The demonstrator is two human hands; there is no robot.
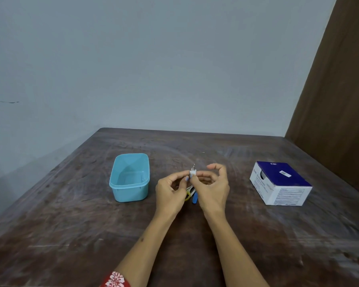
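Observation:
Both hands meet above the middle of the dark wooden table [71, 224]. My left hand [170, 193] and my right hand [212, 186] pinch a small white piece [192, 173] between thumb and fingertips, one on each side. A thin bit sticks up from its top. Under the hands lie small scissors with a yellow handle [188, 193] and a blue object [194, 198], both partly hidden by the hands.
A light blue plastic tub [120, 188] stands open to the left of the hands. A dark blue and white cardboard box [280, 183] sits at the right. A grey wall runs behind the table and a brown panel [340, 100] rises at the right.

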